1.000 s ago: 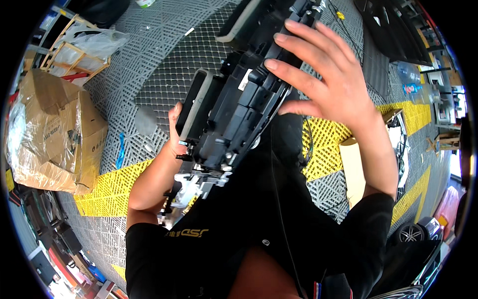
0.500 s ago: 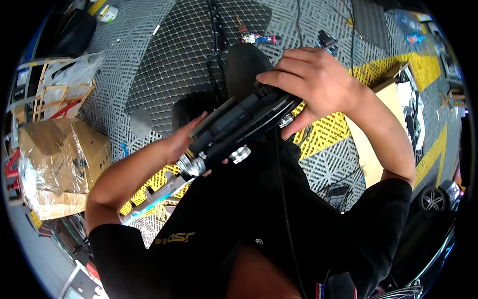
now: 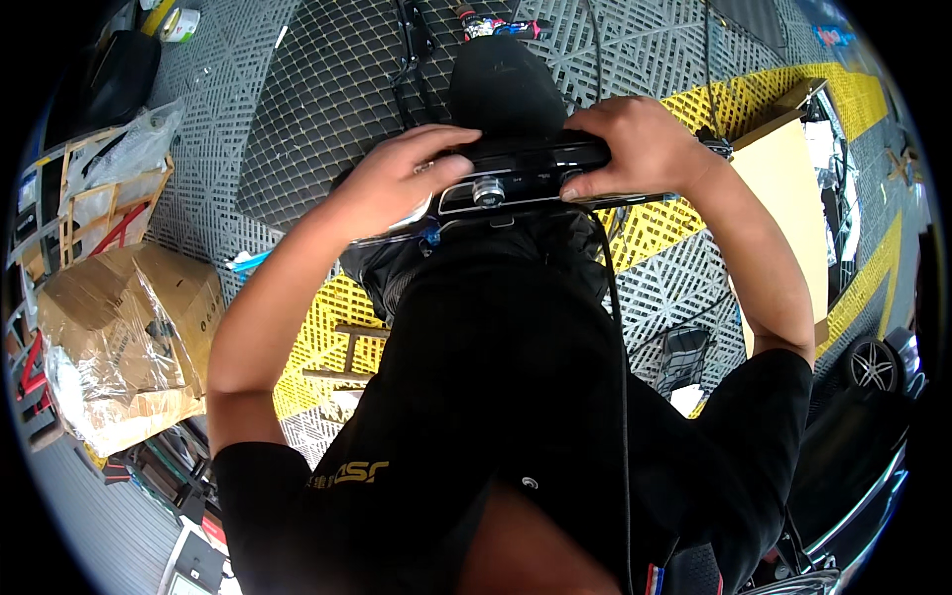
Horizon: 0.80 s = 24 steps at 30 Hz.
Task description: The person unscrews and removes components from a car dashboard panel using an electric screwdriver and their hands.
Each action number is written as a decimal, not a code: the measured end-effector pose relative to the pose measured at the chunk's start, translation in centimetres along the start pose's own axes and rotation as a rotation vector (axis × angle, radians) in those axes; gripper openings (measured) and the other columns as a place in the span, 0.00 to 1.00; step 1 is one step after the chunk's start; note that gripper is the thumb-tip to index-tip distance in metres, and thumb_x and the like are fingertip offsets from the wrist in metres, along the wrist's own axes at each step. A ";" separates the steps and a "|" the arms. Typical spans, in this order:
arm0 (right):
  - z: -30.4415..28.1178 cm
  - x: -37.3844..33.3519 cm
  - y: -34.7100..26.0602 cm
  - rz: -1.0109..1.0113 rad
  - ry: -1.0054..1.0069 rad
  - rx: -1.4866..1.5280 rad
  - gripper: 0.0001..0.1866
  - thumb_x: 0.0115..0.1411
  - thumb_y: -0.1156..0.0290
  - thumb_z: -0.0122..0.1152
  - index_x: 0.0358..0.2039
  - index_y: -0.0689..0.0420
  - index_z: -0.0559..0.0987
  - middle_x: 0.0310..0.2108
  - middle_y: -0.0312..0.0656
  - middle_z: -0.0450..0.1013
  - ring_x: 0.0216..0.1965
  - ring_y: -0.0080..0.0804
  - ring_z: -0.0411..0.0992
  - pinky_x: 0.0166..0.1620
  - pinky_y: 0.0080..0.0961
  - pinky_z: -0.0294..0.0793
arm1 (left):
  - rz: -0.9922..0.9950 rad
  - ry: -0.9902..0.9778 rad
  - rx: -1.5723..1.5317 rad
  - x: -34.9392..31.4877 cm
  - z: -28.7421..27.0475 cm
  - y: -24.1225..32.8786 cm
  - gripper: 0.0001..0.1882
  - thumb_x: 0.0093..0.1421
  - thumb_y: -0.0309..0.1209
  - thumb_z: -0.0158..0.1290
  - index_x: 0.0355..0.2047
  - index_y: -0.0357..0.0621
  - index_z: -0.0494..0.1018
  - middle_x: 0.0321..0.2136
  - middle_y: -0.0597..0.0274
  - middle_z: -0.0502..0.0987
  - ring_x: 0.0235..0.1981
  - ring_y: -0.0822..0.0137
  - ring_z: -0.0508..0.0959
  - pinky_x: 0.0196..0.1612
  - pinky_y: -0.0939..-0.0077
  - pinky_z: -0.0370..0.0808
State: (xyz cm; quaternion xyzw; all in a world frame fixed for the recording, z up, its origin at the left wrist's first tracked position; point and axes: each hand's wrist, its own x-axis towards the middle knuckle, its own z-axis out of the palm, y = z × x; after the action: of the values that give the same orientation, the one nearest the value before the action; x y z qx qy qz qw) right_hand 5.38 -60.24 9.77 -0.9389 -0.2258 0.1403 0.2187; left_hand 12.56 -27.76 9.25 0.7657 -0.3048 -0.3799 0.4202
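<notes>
A glossy black car dashboard control panel (image 3: 531, 185) with silver-rimmed knobs lies level across my lap, in front of my knees. My right hand (image 3: 640, 147) wraps around its right end, thumb along the near side by a knob. At the left end, my left hand (image 3: 397, 183) is bent over the panel, thumb and fingers curled at its upper edge. The panel's underside is hidden. A raised black knee (image 3: 506, 84) shows just beyond it. A black cable (image 3: 615, 347) runs down from near the panel over my clothing.
A quilted black mat (image 3: 317, 119) covers part of the grey-and-yellow grated floor, with a tool with a colourful handle (image 3: 501, 27) on it. Left stands a plastic-wrapped cardboard box (image 3: 134, 337) beside a wooden crate frame (image 3: 119, 193). An open cardboard box (image 3: 788, 218) stands right.
The panel has turned from a steep diagonal to nearly level, its knobs now facing me. My left hand has come up from beneath to its left end; my right hand stays on the right end.
</notes>
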 end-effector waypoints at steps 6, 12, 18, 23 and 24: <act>0.2 1.8 2.3 0.108 -0.118 0.132 0.37 0.61 0.30 0.56 0.48 0.54 0.84 0.33 0.52 0.81 0.41 0.52 0.80 0.48 0.42 0.78 | 0.080 0.070 0.183 3.1 1.3 -0.7 0.25 0.67 0.45 0.58 0.59 0.44 0.77 0.53 0.54 0.79 0.54 0.59 0.79 0.57 0.66 0.75; 0.9 4.1 5.2 0.262 -0.124 0.219 0.41 0.65 0.27 0.46 0.50 0.55 0.85 0.45 0.53 0.81 0.49 0.51 0.79 0.54 0.41 0.75 | -0.086 0.030 -0.080 7.5 0.0 -3.2 0.22 0.70 0.47 0.55 0.55 0.44 0.80 0.47 0.56 0.84 0.50 0.65 0.81 0.54 0.71 0.75; 1.0 5.5 6.8 0.359 -0.309 0.440 0.43 0.64 0.27 0.50 0.53 0.56 0.83 0.47 0.49 0.81 0.51 0.42 0.77 0.57 0.36 0.73 | -0.137 -0.037 -0.160 9.6 -1.1 -4.6 0.25 0.70 0.47 0.56 0.55 0.39 0.79 0.47 0.59 0.84 0.48 0.71 0.81 0.53 0.75 0.76; 0.4 5.8 6.5 0.339 -0.278 0.563 0.32 0.70 0.42 0.55 0.54 0.60 0.82 0.46 0.45 0.82 0.48 0.31 0.77 0.55 0.28 0.73 | -0.189 -0.099 -0.245 9.9 -1.7 -4.9 0.25 0.72 0.46 0.54 0.57 0.37 0.78 0.48 0.58 0.83 0.50 0.70 0.80 0.56 0.75 0.75; 0.1 5.3 6.5 0.393 -0.283 0.501 0.29 0.72 0.46 0.55 0.53 0.61 0.82 0.46 0.46 0.82 0.48 0.35 0.78 0.55 0.30 0.73 | -0.191 -0.102 -0.253 9.9 -1.4 -4.9 0.26 0.72 0.47 0.53 0.58 0.38 0.77 0.49 0.56 0.83 0.51 0.69 0.80 0.58 0.74 0.74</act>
State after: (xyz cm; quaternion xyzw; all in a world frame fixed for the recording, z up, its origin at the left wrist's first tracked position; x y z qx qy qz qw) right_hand 12.29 -62.83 5.73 -0.8528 -0.0273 0.3595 0.3779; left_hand 19.71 -32.73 2.25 0.7118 -0.2013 -0.4918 0.4592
